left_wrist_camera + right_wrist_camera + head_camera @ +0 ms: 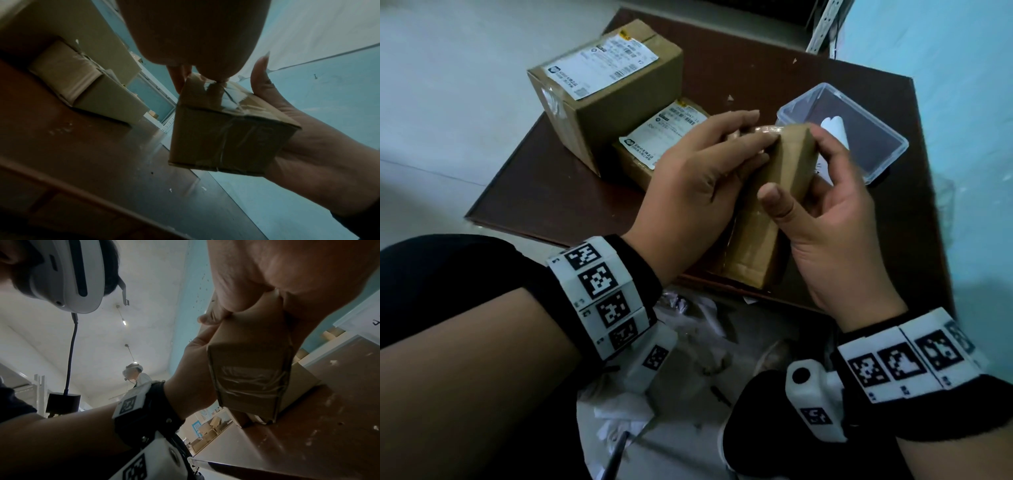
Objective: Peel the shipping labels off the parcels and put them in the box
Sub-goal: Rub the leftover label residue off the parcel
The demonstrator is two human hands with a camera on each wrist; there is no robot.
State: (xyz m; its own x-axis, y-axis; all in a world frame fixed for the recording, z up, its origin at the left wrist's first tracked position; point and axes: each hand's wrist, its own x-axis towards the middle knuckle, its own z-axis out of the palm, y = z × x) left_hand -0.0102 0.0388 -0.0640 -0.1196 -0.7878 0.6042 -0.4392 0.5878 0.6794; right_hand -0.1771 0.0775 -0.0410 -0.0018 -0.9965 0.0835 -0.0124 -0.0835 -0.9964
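A small brown taped parcel (774, 192) stands on end at the front edge of the dark table (551, 198). My left hand (705, 168) holds its upper left side, fingers laid over the taped top. My right hand (828, 212) grips it from the right, thumb on the front face and fingers behind. The left wrist view shows the parcel (226, 139) between both hands; the right wrist view shows its taped end (251, 369). A white label strip (834, 132) shows past my right fingers, at the clear plastic box (893, 140). I cannot tell whether it lies inside the box.
A large cardboard parcel (626, 106) with a white label (602, 61) stands at the table's back left. A flatter labelled parcel (654, 144) lies in front of it. Torn paper and plastic scraps (688, 342) lie on the floor below. A light blue wall is at the right.
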